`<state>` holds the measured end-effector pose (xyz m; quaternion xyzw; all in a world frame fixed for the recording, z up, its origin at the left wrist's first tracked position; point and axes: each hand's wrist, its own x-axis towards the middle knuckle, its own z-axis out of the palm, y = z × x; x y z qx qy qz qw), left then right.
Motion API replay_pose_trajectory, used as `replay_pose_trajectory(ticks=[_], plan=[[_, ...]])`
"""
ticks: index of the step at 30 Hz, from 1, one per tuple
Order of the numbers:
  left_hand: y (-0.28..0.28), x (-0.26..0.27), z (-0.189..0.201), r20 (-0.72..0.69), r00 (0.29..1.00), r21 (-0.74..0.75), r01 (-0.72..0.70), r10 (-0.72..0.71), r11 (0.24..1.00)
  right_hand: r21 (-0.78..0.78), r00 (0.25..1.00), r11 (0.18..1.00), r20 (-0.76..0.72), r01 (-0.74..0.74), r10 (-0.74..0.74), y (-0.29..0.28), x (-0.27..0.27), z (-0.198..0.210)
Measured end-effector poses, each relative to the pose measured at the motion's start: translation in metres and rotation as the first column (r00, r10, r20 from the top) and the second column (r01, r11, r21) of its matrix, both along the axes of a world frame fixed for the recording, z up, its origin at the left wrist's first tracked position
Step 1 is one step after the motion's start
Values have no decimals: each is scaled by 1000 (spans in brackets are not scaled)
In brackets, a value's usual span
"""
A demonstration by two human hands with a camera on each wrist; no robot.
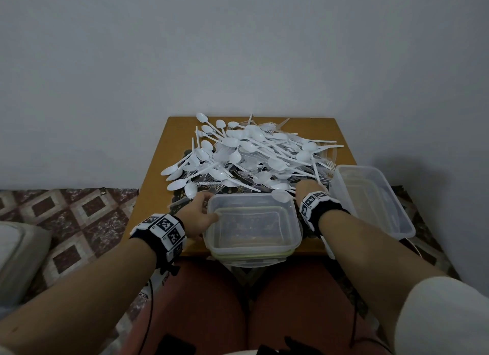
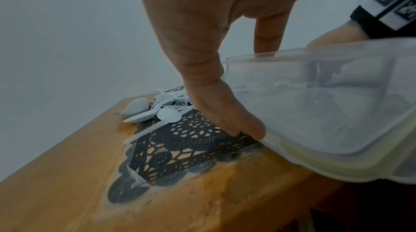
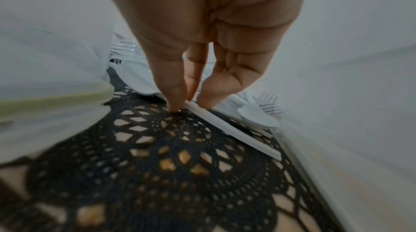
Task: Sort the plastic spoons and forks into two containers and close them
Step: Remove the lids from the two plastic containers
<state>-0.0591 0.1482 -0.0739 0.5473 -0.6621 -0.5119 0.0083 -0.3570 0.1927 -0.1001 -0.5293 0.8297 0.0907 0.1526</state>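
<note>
I am at the very start of the sorting: both containers look empty, and the spoons and forks point(image 1: 251, 153) lie all mixed in one big pile on the small wooden table point(image 1: 341, 140), just behind the boxes. My left hand point(image 1: 197, 215) holds the near container point(image 1: 252, 223) by its left edge, thumb on the rim and fingers down its outer wall. This box sits on a lid with a green seal. The second container point(image 1: 375, 198) stands to the right, partly over the table edge. My right hand point(image 3: 191, 83) is down between the two boxes, fingertips closing on a white handle point(image 3: 231, 129) that lies on the black lace mat point(image 3: 157, 156). I think the next move is to lift this piece, see if it is a spoon or a fork, and drop it in one box.
</note>
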Motion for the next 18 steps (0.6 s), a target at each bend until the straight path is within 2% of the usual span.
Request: replay_pose_trajectory(ticks=[3,7,9,11,14,16,18], plan=[[-3,-2,-3,-26,995,123,-89,93,988,0,999,999,3,-38,38,0,-3,-2],[-6,-3,-6,-8,996,120,-91,92,989,-81,998,996,46,-36,40,1,-10,-2],[-8,-4,-8,11,997,109,-75,74,991,-153,993,988,120,35,-17,4,-11,-1],[-10,-5,-9,19,998,116,-69,67,991,-237,957,958,273,160,-93,5,-10,1],[-13,-6,-8,27,998,133,-53,50,990,-401,869,846,475,352,-137,5,-6,7],[-17,-6,-4,88,996,37,-14,10,999,-426,824,788,540,445,-174,6,-7,10],[-28,-6,-2,190,981,-184,69,-34,980,-391,796,768,555,506,-242,8,-10,10]])
